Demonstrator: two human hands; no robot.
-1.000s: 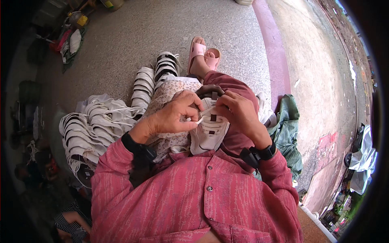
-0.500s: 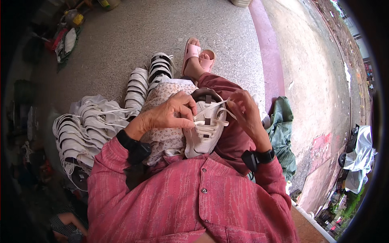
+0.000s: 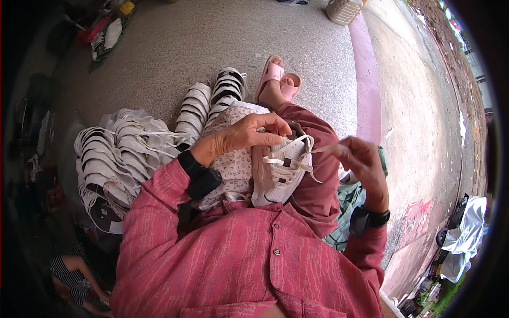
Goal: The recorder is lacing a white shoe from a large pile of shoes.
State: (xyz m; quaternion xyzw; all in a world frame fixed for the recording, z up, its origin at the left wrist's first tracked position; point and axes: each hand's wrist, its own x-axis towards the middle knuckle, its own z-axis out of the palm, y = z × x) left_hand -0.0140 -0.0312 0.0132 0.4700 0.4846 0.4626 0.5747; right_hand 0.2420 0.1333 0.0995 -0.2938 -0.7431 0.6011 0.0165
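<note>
A white shoe upper (image 3: 271,185) with dark square loops lies on my lap, its opening away from me. White laces cross its front in rows. At its upper left edge my left hand (image 3: 257,132) is closed, thumb and finger pinched on the lace by the tongue. My right hand (image 3: 363,161) is off to the right, pinching the end of a white shoelace (image 3: 322,149) stretched from the eyelets. A loose lace end hangs at the upper's right side. A flowered cloth (image 3: 228,169) covers my left thigh.
Nested stacks of white shoe uppers (image 3: 101,159) lie to my left, with more stacks (image 3: 193,108) beyond my knee. A green cloth (image 3: 347,204) is at my right. A pale container (image 3: 343,10) stands far ahead. Another person's arm (image 3: 87,270) shows at lower left.
My right hand has moved right, away from the upper, drawing the lace out. My left hand has shifted toward the tongue. The whole view has shifted slightly.
</note>
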